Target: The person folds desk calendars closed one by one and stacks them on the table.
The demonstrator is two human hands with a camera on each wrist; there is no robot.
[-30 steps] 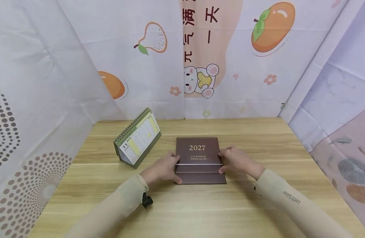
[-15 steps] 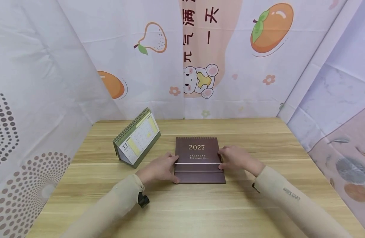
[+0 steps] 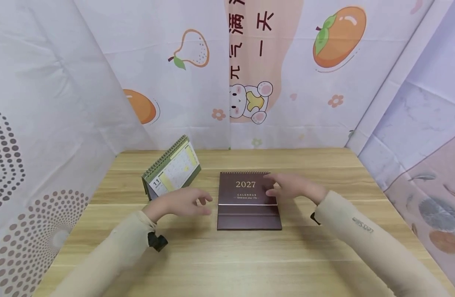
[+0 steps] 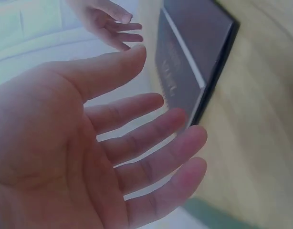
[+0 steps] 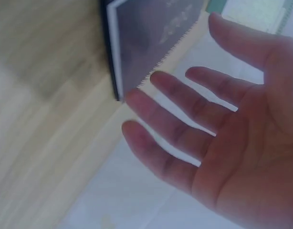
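A dark brown 2027 desk calendar with a spiral binding along its far edge lies at the middle of the wooden table. My left hand hovers to the left of it, fingers relaxed and apart from it. The right hand is over the calendar's right side in the head view, its fingers loosely spread and holding nothing. In both wrist views, the left palm and the right palm show bare, with a gap to the brown calendar.
A green spiral desk calendar, turned to a page marked 11, stands tented at the left, partly behind my left hand. Printed white curtains hang along the table's back edge and at both sides.
Both hands have let go of the brown calendar's sides. The left hand has moved away to the left, and the right has lifted slightly. The calendar stays in place.
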